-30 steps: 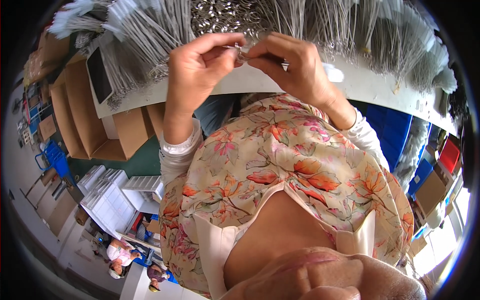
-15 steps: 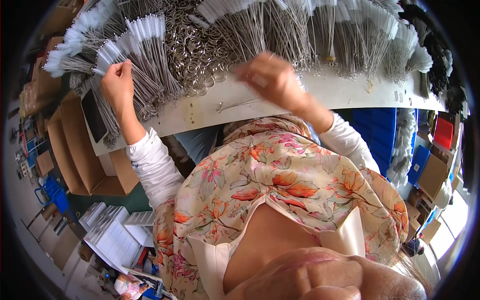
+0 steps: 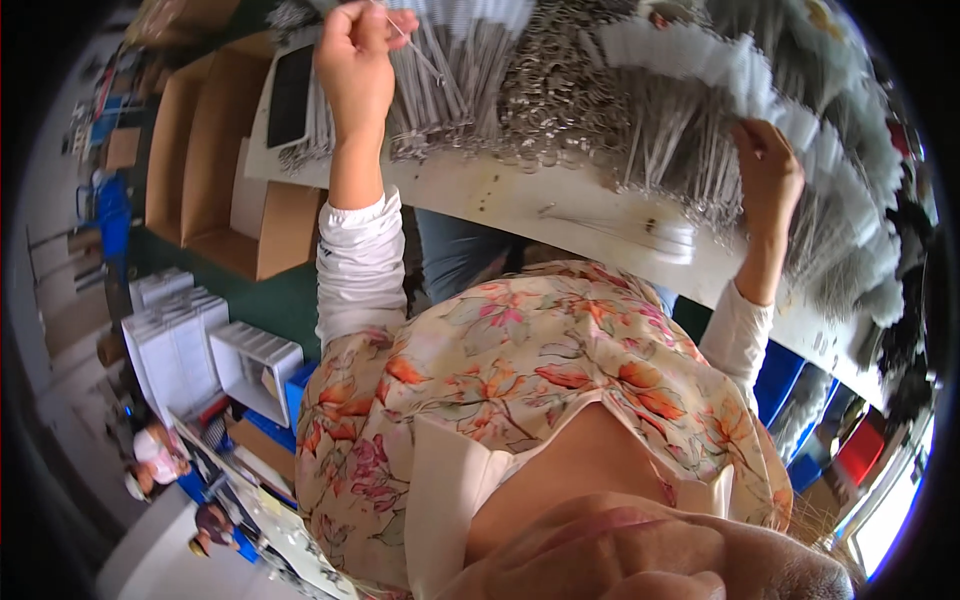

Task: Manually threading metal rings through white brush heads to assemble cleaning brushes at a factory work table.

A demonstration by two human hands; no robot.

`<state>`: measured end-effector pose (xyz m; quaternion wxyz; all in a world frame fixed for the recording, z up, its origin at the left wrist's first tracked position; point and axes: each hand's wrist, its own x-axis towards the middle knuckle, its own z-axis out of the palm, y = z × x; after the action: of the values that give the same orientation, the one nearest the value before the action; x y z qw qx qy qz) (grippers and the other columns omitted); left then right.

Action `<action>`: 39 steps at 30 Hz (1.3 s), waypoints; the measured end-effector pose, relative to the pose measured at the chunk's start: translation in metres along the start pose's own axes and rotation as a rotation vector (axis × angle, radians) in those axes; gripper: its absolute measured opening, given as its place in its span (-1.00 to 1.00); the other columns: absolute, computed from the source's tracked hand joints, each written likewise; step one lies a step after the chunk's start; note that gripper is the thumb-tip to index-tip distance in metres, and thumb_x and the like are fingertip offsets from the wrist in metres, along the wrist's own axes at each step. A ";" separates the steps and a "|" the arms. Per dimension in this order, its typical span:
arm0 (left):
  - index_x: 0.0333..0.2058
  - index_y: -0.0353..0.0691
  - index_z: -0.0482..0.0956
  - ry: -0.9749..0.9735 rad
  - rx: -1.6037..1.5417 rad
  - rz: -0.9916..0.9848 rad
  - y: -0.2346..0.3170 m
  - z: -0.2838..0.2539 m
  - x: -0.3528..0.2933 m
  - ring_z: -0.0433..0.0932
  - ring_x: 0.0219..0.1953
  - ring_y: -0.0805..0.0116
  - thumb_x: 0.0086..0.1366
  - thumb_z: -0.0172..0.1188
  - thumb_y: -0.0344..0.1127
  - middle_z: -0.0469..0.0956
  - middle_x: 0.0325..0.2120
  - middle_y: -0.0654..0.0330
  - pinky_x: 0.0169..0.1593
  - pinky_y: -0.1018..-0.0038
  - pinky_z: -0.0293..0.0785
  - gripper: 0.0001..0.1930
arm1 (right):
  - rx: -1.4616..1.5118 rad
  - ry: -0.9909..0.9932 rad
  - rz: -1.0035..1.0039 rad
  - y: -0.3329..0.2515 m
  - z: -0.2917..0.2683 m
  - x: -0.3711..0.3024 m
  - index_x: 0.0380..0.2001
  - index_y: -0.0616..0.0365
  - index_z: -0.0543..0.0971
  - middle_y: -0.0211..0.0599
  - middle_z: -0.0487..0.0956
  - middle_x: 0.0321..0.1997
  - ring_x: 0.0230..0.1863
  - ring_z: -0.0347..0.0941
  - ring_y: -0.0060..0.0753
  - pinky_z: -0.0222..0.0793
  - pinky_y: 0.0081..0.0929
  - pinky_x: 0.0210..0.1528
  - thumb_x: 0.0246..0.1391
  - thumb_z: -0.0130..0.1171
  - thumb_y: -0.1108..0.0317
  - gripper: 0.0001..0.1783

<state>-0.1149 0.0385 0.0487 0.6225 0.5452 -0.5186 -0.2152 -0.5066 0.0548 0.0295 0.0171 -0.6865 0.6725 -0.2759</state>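
My left hand (image 3: 357, 75) is raised over the left bundles of white-bristled wire brushes (image 3: 435, 100). Its fingers are pinched on a thin wire stem, which looks like one of these brushes. My right hand (image 3: 772, 175) is at the right-hand brush bundles (image 3: 680, 130), fingers curled in; what they hold, if anything, is hidden. Between the bundles lies a heap of metal rings (image 3: 565, 95). Near the table's front edge, in front of me, a few loose wire brushes (image 3: 615, 228) lie flat, slightly blurred.
A dark phone-like slab (image 3: 290, 97) lies at the white table's (image 3: 450, 185) left end. Beside that end stands an open cardboard box (image 3: 205, 170). White plastic crates (image 3: 175, 345) are at lower left. Black-bristled brushes (image 3: 905, 300) are at far right. Two people appear in the distance.
My view has swung, shifting the table rightward in the picture. My right hand has gone from the middle front to the right-hand bundles. My left hand now shows a wire stem between its fingers.
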 end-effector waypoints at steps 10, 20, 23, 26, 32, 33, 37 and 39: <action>-0.47 -0.25 0.59 -0.117 0.885 -0.177 -0.059 -0.110 0.034 0.57 -0.42 0.26 0.06 0.24 -0.09 0.59 -0.51 0.11 -0.29 0.38 0.45 -0.70 | 0.874 0.064 -0.022 -0.005 -0.007 0.030 -0.28 0.16 0.62 -0.32 0.61 -0.37 -0.39 0.50 -0.58 0.42 -0.58 -0.30 0.05 0.15 0.42 -0.84; -0.47 -0.26 0.56 -0.517 1.395 -0.022 -0.104 -0.134 0.049 0.52 -0.34 -0.09 0.05 0.13 -0.16 0.55 -0.44 -0.06 -0.25 0.17 0.43 -0.74 | 0.495 0.230 0.197 0.084 -0.096 0.046 -0.33 0.22 0.58 -0.53 0.51 -0.53 -0.57 0.30 -0.74 0.19 -0.67 -0.57 0.11 0.06 0.33 -0.81; -0.44 -0.25 0.56 -0.467 1.328 -0.037 -0.097 -0.125 0.041 0.53 -0.37 -0.06 0.09 0.11 -0.20 0.57 -0.46 0.01 -0.29 0.19 0.42 -0.77 | 0.130 0.306 0.153 0.139 -0.104 0.020 -0.42 0.21 0.59 -0.44 0.50 -0.61 -0.58 0.31 -0.58 0.26 -0.46 -0.52 0.03 0.13 0.30 -0.81; -0.46 -0.28 0.54 -0.435 1.346 -0.082 -0.079 -0.125 0.033 0.55 -0.39 0.00 0.10 0.08 -0.22 0.59 -0.49 0.06 -0.29 0.23 0.43 -0.77 | -0.009 0.204 0.318 0.145 -0.090 0.004 -0.47 0.14 0.60 -0.31 0.45 -0.70 -0.63 0.31 -0.53 0.27 -0.45 -0.53 -0.05 0.19 0.24 -0.81; -0.42 -0.33 0.51 -0.436 1.375 -0.197 -0.068 -0.106 0.034 0.57 -0.37 0.14 0.10 0.02 -0.26 0.59 -0.53 0.06 -0.26 0.29 0.43 -0.76 | -0.326 -0.035 0.401 0.146 -0.074 -0.001 -0.30 -0.17 0.64 -0.35 0.61 -0.38 -0.33 0.54 -0.24 0.44 -0.30 -0.27 -0.08 0.16 -0.01 -0.70; -0.40 -0.35 0.50 -0.387 1.318 -0.177 -0.067 -0.106 0.031 0.57 -0.38 0.17 0.13 0.01 -0.29 0.59 -0.51 0.04 -0.26 0.33 0.44 -0.78 | -0.362 -0.050 0.445 0.148 -0.068 0.001 -0.33 -0.16 0.64 -0.35 0.62 -0.38 -0.34 0.54 -0.23 0.44 -0.30 -0.26 -0.09 0.16 0.02 -0.73; -0.27 -0.41 0.49 -0.114 0.815 -0.101 -0.077 -0.121 0.028 0.55 -0.43 0.26 0.22 0.01 -0.38 0.58 -0.44 0.04 -0.27 0.43 0.44 -0.80 | -0.206 0.069 0.389 0.167 -0.069 0.010 -0.43 -0.07 0.66 -0.39 0.61 -0.48 -0.41 0.54 -0.27 0.44 -0.36 -0.28 -0.15 0.21 -0.03 -0.68; -0.12 -0.44 0.45 -0.061 0.780 -0.052 -0.062 -0.113 0.023 0.51 -0.40 0.33 0.26 0.00 -0.42 0.55 -0.36 0.06 -0.26 0.48 0.42 -0.74 | 0.332 0.162 0.385 0.191 -0.085 0.013 -0.31 0.11 0.60 -0.31 0.60 -0.33 -0.27 0.52 -0.32 0.42 -0.33 -0.15 -0.07 0.18 -0.04 -0.57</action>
<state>0.0118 0.0512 0.0168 0.3472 0.7472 -0.5657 -0.0341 -0.7164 0.0537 0.0304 0.1279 -0.5096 0.7352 -0.4282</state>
